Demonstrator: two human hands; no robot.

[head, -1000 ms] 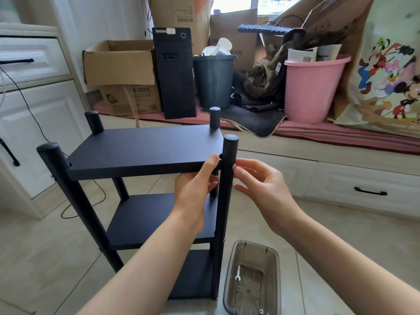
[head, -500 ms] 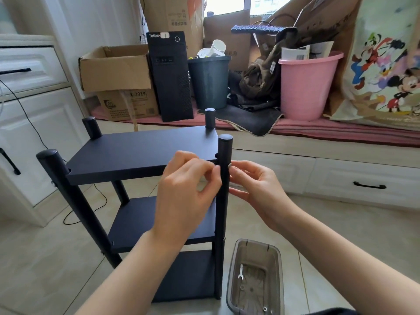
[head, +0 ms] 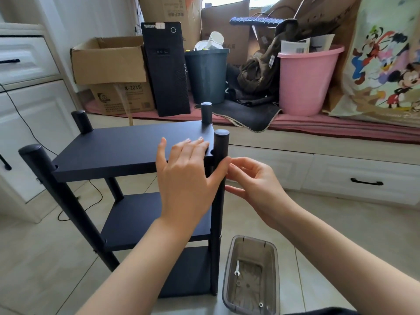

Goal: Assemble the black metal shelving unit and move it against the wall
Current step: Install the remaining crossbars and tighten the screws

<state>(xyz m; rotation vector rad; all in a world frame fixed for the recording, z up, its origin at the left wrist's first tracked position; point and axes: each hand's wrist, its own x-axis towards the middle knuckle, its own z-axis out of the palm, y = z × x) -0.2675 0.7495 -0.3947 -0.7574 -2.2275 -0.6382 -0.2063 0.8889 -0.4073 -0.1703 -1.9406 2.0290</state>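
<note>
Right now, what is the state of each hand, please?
Left hand: open, fingers flat on the top shelf.
Right hand: fingers curled at the front post; whether it pinches anything cannot be told.

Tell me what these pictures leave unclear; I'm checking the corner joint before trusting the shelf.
- Head view: the joint where the top shelf meets the near right post is covered by the left hand.
- Whether the right hand pinches a screw: too small to tell.
- Small parts in the clear plastic box: too small to identify.
</note>
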